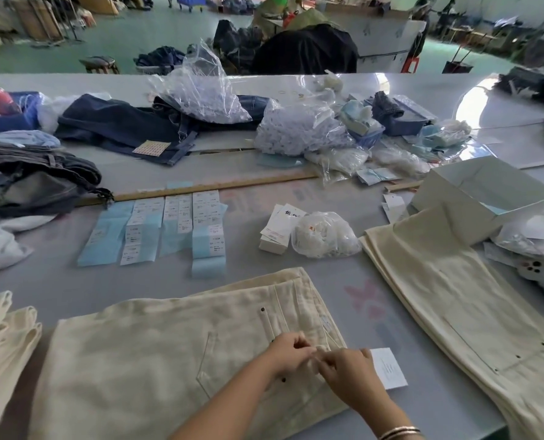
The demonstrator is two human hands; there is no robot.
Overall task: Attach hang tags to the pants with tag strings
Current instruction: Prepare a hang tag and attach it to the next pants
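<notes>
— Head view: where from the hands?
— Cream pants [156, 354] spread long axis nine-to-three; left hand [288, 350] and right hand [347, 373] both pinching tag string [315, 352] at waistband; hang tag [388, 368] at three o'clock, nearer right.

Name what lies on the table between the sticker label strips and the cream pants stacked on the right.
In the head view, a small stack of white hang tags and a clear bag of white strings lie between the label strips and the stacked pants.
</notes>
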